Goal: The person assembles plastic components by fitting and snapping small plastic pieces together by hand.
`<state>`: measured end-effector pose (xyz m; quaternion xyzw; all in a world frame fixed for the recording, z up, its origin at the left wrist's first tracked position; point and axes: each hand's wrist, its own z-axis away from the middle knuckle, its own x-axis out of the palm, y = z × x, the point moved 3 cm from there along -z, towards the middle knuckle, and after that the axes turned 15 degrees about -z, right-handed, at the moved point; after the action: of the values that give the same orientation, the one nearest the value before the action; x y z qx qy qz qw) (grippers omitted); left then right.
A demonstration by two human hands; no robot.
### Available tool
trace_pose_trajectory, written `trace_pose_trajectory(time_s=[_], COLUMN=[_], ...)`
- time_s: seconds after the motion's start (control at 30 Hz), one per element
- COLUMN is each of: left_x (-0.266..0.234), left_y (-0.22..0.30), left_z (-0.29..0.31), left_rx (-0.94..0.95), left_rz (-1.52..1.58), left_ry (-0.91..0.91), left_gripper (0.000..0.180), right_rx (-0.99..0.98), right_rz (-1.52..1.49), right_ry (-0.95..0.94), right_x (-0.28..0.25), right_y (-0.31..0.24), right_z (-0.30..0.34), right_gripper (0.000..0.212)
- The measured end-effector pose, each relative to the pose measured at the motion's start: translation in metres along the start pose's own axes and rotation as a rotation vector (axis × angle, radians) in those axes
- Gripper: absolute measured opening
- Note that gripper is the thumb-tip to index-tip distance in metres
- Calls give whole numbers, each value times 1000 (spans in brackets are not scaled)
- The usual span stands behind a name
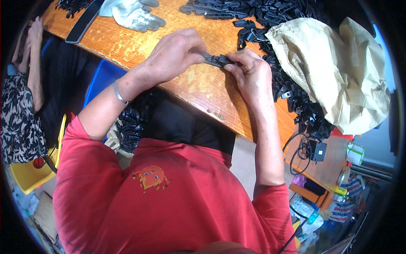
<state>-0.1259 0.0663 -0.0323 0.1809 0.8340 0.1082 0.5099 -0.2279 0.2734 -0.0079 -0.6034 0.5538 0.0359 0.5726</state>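
Observation:
Over the worn wooden table (192, 91), both my hands hold one small black plastic part (215, 60) between them. My left hand (175, 53) pinches its left end between thumb and fingers. On the other end, the thumb and fingers of my right hand (251, 72) are closed, with a ring on one finger. The part looks like a clip or a buckle piece; its exact kind is too small to tell. A heap of similar black parts (270, 12) lies along the far side of the table and runs down past my right wrist.
A grey-white work glove (133, 15) and a long black tray (84, 23) lie at the far left. A beige woven sack (334, 72) rests over the parts at right. A black adapter with a cable (317, 151) sits on a side table. Another person (23, 110) is at far left.

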Motion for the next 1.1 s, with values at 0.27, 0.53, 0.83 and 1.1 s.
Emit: trace_pose_trajectory(time_s=[0.27,0.53,0.83,1.1], left_x=[-4,-103,42,67], left_y=[5,-27,9,19], left_z=[1,23,-125,-151], left_rx=[-14,-341,-150,-261], left_rz=[4,155,-208,-276], left_ry=[16,-454,-155,-224], left_gripper=[18,23,33,31], right_rx=[-220,112,169,252], right_rz=[220,155,247,14], right_ry=[-28,188,161,220], right_x=[15,-15,-7,-26], right_y=[-22,2,23,26], right_z=[-13,-19,-23,-16], right_gripper=[12,31,21,29])
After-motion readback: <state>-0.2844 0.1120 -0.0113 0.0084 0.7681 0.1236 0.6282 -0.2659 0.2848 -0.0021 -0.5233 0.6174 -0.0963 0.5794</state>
